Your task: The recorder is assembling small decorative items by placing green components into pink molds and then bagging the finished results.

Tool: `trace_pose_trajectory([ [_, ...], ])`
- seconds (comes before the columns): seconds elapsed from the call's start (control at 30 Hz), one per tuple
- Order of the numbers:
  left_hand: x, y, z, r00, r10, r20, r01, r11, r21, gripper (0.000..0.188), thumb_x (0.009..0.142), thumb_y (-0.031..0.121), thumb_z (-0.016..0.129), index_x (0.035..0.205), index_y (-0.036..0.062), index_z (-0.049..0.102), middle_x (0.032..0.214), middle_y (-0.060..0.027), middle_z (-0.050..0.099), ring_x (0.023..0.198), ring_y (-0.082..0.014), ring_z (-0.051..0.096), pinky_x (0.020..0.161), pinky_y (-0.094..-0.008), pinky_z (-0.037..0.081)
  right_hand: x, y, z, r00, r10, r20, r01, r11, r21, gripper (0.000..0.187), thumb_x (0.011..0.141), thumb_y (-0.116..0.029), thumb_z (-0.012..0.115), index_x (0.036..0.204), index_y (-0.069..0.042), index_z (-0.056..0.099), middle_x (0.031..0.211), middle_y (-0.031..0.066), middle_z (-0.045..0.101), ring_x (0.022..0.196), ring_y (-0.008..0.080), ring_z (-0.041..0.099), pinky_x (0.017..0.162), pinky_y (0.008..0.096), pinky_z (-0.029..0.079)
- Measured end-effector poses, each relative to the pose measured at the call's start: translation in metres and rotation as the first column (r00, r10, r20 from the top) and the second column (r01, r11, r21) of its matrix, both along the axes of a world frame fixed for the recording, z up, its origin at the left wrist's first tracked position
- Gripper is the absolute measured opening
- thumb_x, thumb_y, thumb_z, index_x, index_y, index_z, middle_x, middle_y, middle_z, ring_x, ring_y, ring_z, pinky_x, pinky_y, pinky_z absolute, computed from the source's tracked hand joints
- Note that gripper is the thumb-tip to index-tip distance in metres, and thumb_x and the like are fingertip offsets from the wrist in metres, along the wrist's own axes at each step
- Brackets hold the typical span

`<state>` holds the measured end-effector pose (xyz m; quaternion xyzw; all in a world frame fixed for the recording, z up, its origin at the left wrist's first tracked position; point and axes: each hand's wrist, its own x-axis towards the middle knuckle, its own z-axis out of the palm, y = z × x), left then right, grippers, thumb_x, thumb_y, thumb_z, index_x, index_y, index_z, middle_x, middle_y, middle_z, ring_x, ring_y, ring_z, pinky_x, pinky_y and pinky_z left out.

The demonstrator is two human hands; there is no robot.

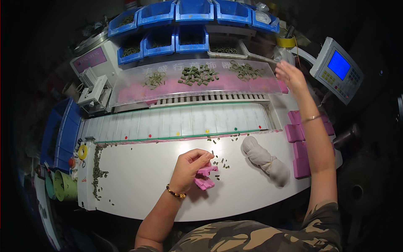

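My left hand [187, 168] is closed above the middle of the white worktop [142, 180], thumb and fingertips together. It grips a notched pink block [204, 183], whose upper part juts out under the thumb; whether this is one piece or two I cannot tell. Several small dark green pieces [223, 164] lie loose just right of that hand. My right hand [292, 77] is raised at the right end of the translucent tray [138, 92], fingers stretched out and slightly blurred, with nothing visible in them. Green ring-like parts [248, 71] and short green tubes [197, 75] lie in heaps on the tray.
Blue bins [194, 10] line the back. A control panel with a blue screen [339, 65] stands at the right, above pink blocks [300, 153]. A knotted pale cloth bundle [264, 159] lies on the worktop. Green bits [98, 172] line the left edge, near a green cup [65, 185].
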<state>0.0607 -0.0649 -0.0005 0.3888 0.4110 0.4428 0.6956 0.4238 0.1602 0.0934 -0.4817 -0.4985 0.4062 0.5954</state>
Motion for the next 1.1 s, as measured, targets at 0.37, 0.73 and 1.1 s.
trace_pose_trajectory([
  [0.37,0.004,0.005,0.007,0.958,0.111,0.264,-0.09,0.992,-0.089,0.058,0.101,0.046,0.048,0.127,-0.0057,0.051,0.095,-0.008,0.063,0.069,-0.0102,0.057,0.059,-0.0231,0.05,-0.069,-0.202,-0.065,0.294,0.425,0.857,-0.487,0.837,-0.248,0.069,0.076,-0.011,0.075,0.14,-0.012,0.049,0.134,0.0233,0.05,0.122,0.0368,0.05,0.1,0.0436,0.044],
  [0.73,0.027,-0.003,0.005,0.956,0.107,0.273,-0.066,0.986,-0.154,0.064,0.105,0.05,0.031,0.137,-0.0035,0.045,0.092,-0.0065,0.06,0.079,-0.0119,0.057,0.06,-0.0259,0.051,-0.124,-0.236,0.011,0.261,-0.387,0.884,-0.408,0.786,0.465,0.057,0.076,-0.004,0.063,0.132,-0.011,0.06,0.128,0.0248,0.06,0.086,0.0246,0.066,0.074,0.0343,0.051],
  [1.1,0.012,-0.009,0.014,0.972,-0.005,0.234,-0.017,0.995,0.094,0.054,0.106,0.042,0.033,0.141,0.0029,0.042,0.091,-0.0056,0.058,0.064,-0.0085,0.055,0.051,-0.0231,0.049,-0.15,-0.251,0.008,0.146,-0.376,0.915,-0.608,0.695,0.383,0.043,0.077,-0.014,0.062,0.119,-0.017,0.068,0.134,0.0174,0.057,0.086,0.0202,0.062,0.072,0.0299,0.049],
])
